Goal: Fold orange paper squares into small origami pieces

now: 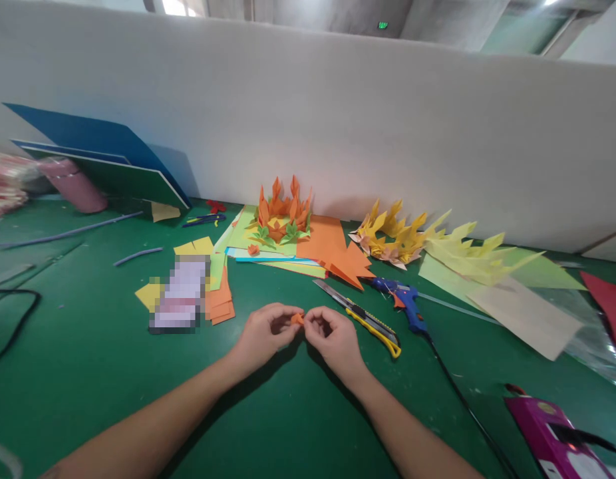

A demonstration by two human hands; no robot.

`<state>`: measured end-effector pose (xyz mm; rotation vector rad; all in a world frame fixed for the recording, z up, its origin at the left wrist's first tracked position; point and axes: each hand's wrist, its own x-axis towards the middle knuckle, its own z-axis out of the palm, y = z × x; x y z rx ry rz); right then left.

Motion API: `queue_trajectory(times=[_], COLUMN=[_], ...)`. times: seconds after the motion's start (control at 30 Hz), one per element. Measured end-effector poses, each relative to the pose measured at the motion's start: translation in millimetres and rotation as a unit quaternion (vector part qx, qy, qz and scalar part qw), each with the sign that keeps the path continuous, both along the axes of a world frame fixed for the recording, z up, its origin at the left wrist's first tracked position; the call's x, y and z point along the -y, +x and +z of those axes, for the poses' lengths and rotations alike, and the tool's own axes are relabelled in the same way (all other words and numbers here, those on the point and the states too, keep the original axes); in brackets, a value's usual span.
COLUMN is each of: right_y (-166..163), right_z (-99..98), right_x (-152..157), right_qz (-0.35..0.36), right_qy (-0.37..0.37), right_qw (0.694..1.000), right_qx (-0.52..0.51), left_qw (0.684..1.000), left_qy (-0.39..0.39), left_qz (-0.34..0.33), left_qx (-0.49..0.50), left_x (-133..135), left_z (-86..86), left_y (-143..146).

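My left hand (264, 334) and my right hand (334, 338) meet over the green table (88, 359), fingers curled in a pinch. Between their fingertips sits a small orange paper piece (297, 319), held by both hands. A yellow utility knife (370, 322) lies just right of my right hand. Behind the hands stand folded orange paper flowers (283, 209) on light green paper.
A blue glue gun (406, 303) with a black cord lies to the right. Yellow paper flowers (395, 236), yellow-green sheets (480, 263), stacked orange and yellow squares (215, 293), blue boards (98, 156), a magenta object (552, 436) and a white partition (338, 120) surround the work area.
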<state>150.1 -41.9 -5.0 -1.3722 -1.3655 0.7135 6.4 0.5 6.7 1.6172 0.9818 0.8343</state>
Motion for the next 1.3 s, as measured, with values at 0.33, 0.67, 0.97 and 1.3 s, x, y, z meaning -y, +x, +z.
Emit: queue_trajectory(times=[0.33,0.67,0.97,1.3], right_y=[0.8,6.5,10.0,2.4], right_z=[0.2,0.3,4.1,0.5], right_x=[3.0,3.2,4.5,3.9], right_qz=[-0.012,0.022,0.076,0.018], right_qy=[0.078,0.185,0.281,0.182], right_qw=[0.99,0.942,0.89,0.969], right_qx=[0.117,0.278,0.349,0.169], left_qw=[0.994,0.967,0.978,0.983], left_qy=[-0.089,-0.241,-0.185,-0.146], left_qz=[0.009,-0.051,-0.098,-0.037], left_qx=[0.058,0.067,0.01,0.105], left_x=[0.1,-3.2,-5.6,-2.3], left_z=[-3.0,6.9,4.7,5.7], left_y=[-0.6,-1.7,-4.6,-1.0])
